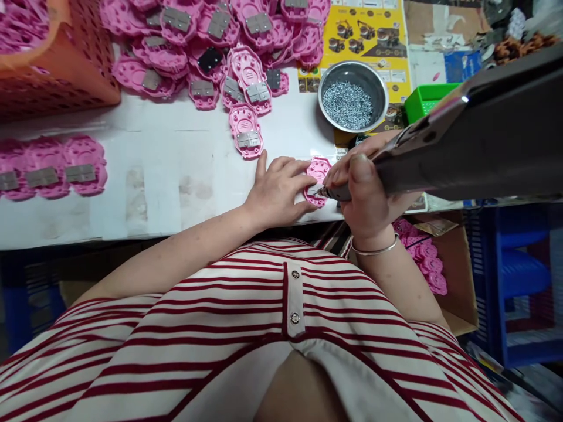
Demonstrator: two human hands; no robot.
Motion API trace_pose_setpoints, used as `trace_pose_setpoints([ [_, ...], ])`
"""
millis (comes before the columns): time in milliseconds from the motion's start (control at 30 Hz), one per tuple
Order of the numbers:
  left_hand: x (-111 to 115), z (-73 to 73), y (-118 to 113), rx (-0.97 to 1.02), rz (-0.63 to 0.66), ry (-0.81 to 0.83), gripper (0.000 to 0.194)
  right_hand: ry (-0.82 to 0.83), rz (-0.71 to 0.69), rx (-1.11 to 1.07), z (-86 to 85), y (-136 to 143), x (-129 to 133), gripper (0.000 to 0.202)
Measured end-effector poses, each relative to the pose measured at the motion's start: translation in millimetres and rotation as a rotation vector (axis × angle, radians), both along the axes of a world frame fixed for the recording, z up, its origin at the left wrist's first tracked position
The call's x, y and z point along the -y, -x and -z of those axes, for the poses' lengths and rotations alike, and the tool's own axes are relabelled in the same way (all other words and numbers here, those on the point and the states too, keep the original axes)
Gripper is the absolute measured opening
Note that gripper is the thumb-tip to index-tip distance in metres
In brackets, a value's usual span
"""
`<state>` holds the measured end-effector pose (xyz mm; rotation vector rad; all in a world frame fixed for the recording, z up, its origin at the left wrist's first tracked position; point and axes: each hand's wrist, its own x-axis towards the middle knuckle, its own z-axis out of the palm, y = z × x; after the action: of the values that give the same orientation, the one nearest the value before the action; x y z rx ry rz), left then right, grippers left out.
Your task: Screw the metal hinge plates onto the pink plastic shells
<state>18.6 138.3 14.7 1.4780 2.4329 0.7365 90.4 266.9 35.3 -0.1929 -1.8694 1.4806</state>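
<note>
On the white tabletop, my left hand lies at the left side of a pink plastic piece, its fingertips on the edge and the little finger spread away. My right hand is wrapped round a dark power screwdriver, whose tip touches the lower part of that piece, on its grey plate. A second pink piece with a grey metal plate lies just above my left hand. Behind my right hand stands a steel bowl full of small screws.
Many pink pieces are heaped at the back, beside an orange basket. Stacked pink pieces lie at the left. A green tray sits at the right. Below the table edge, a cardboard box holds more pink pieces.
</note>
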Motion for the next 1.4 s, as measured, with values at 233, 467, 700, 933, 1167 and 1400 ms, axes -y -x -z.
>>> trace_pose_setpoints([
  [233,-1,1.7,1,0.016,0.0,-0.013,0.035,0.015,0.03,-0.226,-2.7,4,-4,0.025],
  [467,-1,2.4,1,0.049,-0.002,-0.028,0.039,0.167,-0.008,-0.296,-12.2,1,-2,0.027],
  [700,0,3.4,1,0.039,0.0,-0.029,0.039,0.208,-0.04,-0.316,-14.4,3,-3,0.022],
  [933,1,4.3,1,0.029,-0.001,-0.021,0.04,0.285,-0.045,-0.301,-21.0,4,-4,0.022],
  [1167,1,4.1,2,0.029,0.002,-0.028,0.04,0.298,-0.083,-0.334,-16.7,10,-6,0.018],
  [1400,1,4.4,1,0.035,-0.008,-0.02,0.039,0.264,-0.141,-0.334,-9.7,15,-12,0.022],
])
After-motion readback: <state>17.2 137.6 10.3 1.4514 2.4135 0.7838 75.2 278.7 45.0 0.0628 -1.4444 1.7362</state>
